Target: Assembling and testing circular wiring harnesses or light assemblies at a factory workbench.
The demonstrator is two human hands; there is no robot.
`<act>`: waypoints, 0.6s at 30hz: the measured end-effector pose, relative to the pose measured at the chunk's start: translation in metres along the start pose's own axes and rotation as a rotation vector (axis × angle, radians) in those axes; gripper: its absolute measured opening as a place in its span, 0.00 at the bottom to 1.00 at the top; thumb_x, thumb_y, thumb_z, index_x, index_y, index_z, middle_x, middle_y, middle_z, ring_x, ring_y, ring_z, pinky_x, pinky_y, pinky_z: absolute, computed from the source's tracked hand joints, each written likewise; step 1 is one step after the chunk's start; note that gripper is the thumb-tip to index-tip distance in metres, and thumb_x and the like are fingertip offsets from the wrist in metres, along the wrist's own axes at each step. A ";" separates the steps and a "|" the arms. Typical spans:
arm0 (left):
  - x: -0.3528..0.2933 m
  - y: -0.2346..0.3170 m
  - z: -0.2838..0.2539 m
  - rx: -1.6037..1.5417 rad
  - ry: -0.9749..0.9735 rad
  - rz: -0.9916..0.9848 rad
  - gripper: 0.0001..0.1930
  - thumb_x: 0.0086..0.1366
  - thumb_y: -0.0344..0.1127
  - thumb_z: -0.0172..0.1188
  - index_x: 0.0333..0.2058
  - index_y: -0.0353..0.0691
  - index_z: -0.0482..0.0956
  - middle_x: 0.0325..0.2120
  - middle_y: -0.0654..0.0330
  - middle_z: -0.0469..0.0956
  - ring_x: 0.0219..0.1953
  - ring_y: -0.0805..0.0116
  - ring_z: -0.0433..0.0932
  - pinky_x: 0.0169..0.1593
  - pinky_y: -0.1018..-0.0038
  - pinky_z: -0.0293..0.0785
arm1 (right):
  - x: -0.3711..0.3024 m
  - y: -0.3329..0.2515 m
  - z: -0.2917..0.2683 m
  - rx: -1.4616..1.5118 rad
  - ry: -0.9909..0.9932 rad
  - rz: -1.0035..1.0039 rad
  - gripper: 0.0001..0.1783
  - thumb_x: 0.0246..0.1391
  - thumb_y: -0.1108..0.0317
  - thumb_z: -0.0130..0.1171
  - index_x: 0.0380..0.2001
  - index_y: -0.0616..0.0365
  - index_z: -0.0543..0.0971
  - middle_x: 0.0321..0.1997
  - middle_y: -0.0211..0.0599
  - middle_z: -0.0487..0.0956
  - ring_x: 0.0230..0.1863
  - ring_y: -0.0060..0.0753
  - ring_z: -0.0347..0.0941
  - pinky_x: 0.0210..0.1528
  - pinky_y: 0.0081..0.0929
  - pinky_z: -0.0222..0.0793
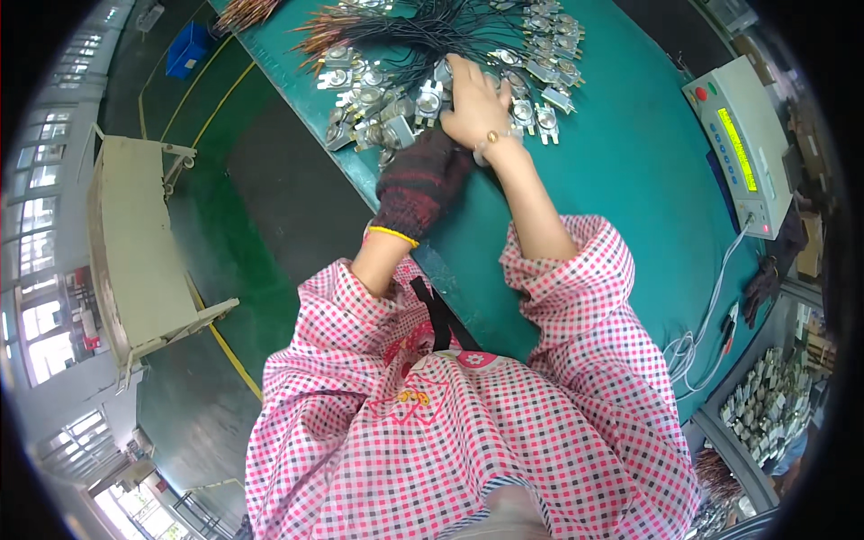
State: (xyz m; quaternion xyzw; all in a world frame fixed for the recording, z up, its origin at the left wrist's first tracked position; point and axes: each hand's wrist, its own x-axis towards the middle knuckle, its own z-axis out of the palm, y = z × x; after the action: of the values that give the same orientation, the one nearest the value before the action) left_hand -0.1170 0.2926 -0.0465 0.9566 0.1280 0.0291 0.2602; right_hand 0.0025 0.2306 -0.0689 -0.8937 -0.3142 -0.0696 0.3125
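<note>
A pile of small silvery metal components [427, 101] with round centres and black wires [423, 38] lies at the far part of the green table. My right hand [477, 108], bare with a beaded bracelet, is over the near middle of this pile. Its fingers are bent down among the parts, and whatever they grip is hidden. Just below and left of it is my left hand [421, 184], in a dark knitted glove with a yellow cuff. Its fingers point toward the pile and are hidden near the right hand.
A white tester [733, 144] with a lit yellow-green screen stands at the right, its grey cable [711, 315] looping down. Test leads and a dark glove [761, 288] lie near the right edge. Left of the green table [621, 180] stands a pale cart [135, 243]. A blue bin [187, 51] is beyond.
</note>
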 end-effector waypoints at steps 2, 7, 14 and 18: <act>-0.003 0.005 0.004 0.031 0.081 0.022 0.17 0.59 0.40 0.52 0.47 0.46 0.70 0.42 0.49 0.72 0.40 0.48 0.74 0.42 0.58 0.71 | -0.009 0.001 -0.004 0.022 -0.008 0.033 0.36 0.42 0.71 0.56 0.58 0.50 0.59 0.58 0.35 0.64 0.59 0.41 0.59 0.61 0.56 0.44; -0.008 -0.017 0.000 0.161 0.192 -0.003 0.27 0.58 0.36 0.50 0.58 0.56 0.60 0.55 0.56 0.64 0.37 0.48 0.77 0.39 0.55 0.73 | -0.008 0.018 -0.018 0.052 -0.072 -0.070 0.34 0.43 0.70 0.60 0.56 0.48 0.62 0.56 0.34 0.67 0.58 0.38 0.62 0.59 0.47 0.46; -0.002 -0.044 -0.012 0.170 0.174 0.038 0.23 0.60 0.37 0.49 0.56 0.55 0.63 0.53 0.55 0.68 0.42 0.52 0.76 0.41 0.59 0.74 | -0.003 0.034 -0.039 -0.047 -0.236 -0.149 0.32 0.47 0.73 0.54 0.58 0.43 0.62 0.54 0.32 0.70 0.56 0.34 0.63 0.60 0.47 0.43; 0.020 -0.007 -0.016 0.138 0.061 -0.105 0.22 0.59 0.37 0.49 0.53 0.46 0.65 0.49 0.51 0.70 0.40 0.51 0.76 0.41 0.58 0.73 | 0.005 0.033 -0.047 -0.054 -0.397 -0.094 0.37 0.48 0.69 0.55 0.62 0.43 0.56 0.52 0.31 0.70 0.57 0.35 0.61 0.62 0.51 0.40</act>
State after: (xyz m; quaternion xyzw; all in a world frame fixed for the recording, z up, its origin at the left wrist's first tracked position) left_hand -0.1010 0.3118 -0.0366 0.9628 0.1876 0.0354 0.1911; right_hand 0.0297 0.1849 -0.0468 -0.8824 -0.4088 0.0852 0.2169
